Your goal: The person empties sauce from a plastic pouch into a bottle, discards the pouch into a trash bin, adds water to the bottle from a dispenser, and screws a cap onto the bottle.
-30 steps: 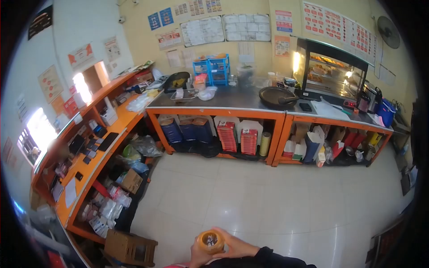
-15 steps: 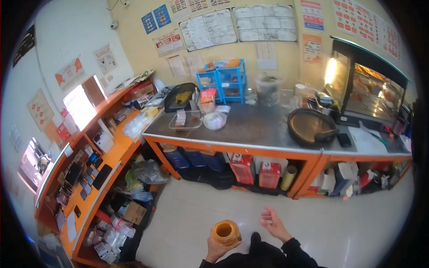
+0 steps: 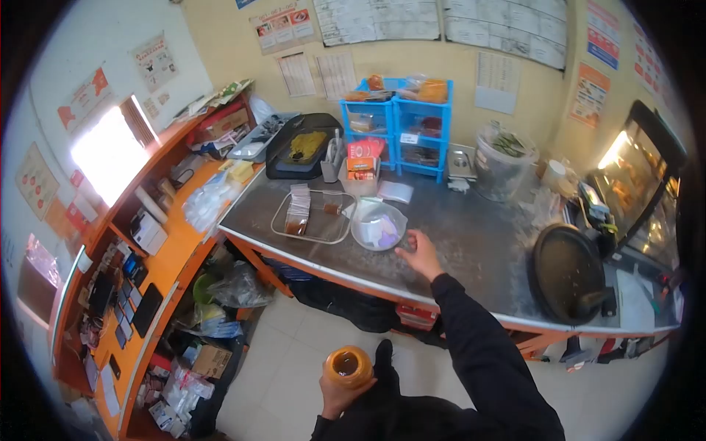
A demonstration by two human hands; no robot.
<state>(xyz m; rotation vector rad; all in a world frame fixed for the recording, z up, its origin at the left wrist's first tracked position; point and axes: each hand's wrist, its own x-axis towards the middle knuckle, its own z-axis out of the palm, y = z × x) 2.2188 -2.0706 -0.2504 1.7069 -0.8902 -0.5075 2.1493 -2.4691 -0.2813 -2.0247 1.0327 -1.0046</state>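
My left hand [image 3: 340, 393] is wrapped round an open amber jar [image 3: 348, 367], held upright low in the view, with dark contents inside. Over the dark counter's front edge, my right hand [image 3: 421, 254] reaches out with its fingers apart and nothing seen between them. Just left of its fingertips sits a round translucent bowl [image 3: 378, 226] with something pale purple in it. Left of the bowl, a clear rectangular tray [image 3: 312, 238] holds a row of small packets [image 3: 298, 209] with brown contents.
Behind the bowl stand a blue drawer rack [image 3: 421, 140], a box of red packets [image 3: 364, 165] and a clear tub [image 3: 501, 165]. A round dark pan [image 3: 566, 272] lies at the right, near a lit display case [image 3: 632, 176]. An orange desk [image 3: 176, 246] runs along the left.
The view has moved closer to the counter. My right hand has left the jar and stretched forward to the bowl. The jar stays in my left hand.
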